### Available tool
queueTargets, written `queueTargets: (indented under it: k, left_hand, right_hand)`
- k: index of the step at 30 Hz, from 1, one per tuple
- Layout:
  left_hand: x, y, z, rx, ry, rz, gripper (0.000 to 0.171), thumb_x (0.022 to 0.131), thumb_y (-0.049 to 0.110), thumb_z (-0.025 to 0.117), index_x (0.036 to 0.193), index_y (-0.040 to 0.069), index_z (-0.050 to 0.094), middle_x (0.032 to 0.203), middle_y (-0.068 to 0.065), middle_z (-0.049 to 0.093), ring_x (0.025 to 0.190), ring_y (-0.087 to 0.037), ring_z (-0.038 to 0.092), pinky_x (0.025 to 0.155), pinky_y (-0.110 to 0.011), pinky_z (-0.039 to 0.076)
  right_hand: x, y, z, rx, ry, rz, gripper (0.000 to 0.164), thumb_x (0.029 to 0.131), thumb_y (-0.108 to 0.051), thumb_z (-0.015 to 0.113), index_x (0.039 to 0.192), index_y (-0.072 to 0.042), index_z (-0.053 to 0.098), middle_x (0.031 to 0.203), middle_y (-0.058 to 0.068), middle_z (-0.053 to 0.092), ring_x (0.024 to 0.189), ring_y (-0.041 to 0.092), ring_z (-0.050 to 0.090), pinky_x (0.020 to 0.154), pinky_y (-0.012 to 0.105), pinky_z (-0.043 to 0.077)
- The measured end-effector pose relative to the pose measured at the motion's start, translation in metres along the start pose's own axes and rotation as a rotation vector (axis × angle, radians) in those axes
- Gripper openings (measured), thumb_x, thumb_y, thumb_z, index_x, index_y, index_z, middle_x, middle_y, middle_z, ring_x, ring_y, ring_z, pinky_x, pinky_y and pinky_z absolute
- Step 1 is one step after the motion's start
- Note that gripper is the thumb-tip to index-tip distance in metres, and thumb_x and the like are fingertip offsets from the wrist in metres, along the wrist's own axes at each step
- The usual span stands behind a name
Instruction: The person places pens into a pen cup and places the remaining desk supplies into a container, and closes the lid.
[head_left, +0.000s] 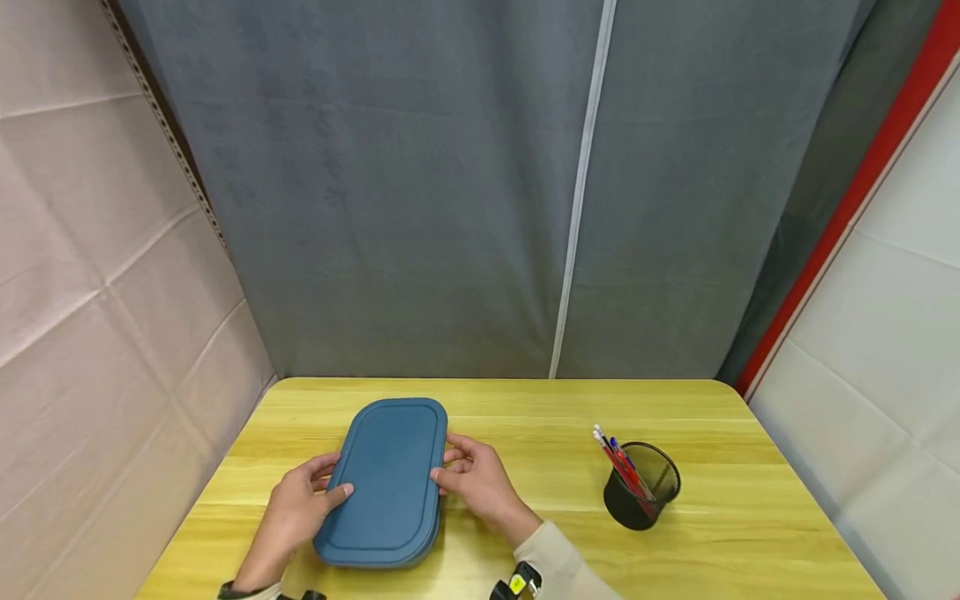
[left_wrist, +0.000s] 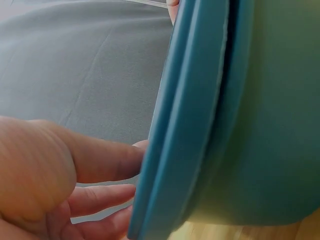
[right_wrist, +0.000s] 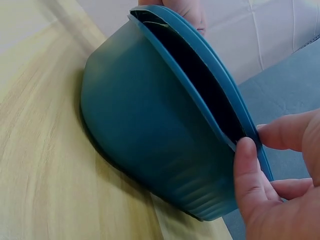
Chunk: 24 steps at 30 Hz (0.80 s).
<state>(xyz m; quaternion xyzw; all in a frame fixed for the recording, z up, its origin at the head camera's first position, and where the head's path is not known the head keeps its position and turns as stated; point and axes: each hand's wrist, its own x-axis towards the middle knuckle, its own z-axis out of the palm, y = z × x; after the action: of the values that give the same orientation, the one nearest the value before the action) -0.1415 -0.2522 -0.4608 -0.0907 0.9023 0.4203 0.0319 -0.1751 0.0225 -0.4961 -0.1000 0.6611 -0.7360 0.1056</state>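
A blue rectangular lid (head_left: 384, 483) with rounded corners lies over a deep blue food container (right_wrist: 135, 100) on the table's left half. In the right wrist view a dark gap runs between lid and container rim along the right side. My left hand (head_left: 300, 504) holds the lid's left edge, thumb on top and fingers at the side. At the opposite edge my right hand (head_left: 480, 485) pinches the lid between thumb and fingers, one fingertip at the gap. The container's inside is hidden.
A black mesh pen cup (head_left: 633, 510) stands to the right on the wooden table (head_left: 525, 417), with several red and blue pens and pencils (head_left: 621, 462) leaning in it. A grey curtain (head_left: 420, 208) hangs behind the table, with pale cloth walls at both sides.
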Motion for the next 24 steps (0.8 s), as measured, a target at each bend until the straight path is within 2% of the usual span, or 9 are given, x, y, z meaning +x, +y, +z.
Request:
queueTargets:
  k: [15, 24]
  left_hand:
    - [0.0001, -0.0037, 0.0038, 0.001, 0.008, -0.031, 0.063, 0.098, 0.015, 0.078, 0.152, -0.001, 0.052, 0.149, -0.030, 0.057, 0.129, -0.050, 0.060, 0.092, -0.051, 0.062]
    - [0.0002, -0.0061, 0.0051, -0.014, 0.016, -0.025, 0.062, 0.097, 0.015, 0.079, 0.152, 0.001, 0.054, 0.148, -0.028, 0.059, 0.124, -0.043, 0.065, 0.085, -0.045, 0.063]
  right_hand:
    - [0.0023, 0.0072, 0.0017, -0.047, 0.031, 0.035, 0.071, 0.088, 0.004, 0.078, 0.152, 0.011, 0.048, 0.110, 0.015, 0.061, 0.079, 0.014, 0.065, 0.075, 0.042, 0.066]
    - [0.0026, 0.0091, -0.0005, -0.046, 0.043, 0.055, 0.069, 0.088, 0.001, 0.079, 0.151, 0.008, 0.050, 0.110, 0.015, 0.060, 0.071, 0.012, 0.064, 0.073, 0.039, 0.065]
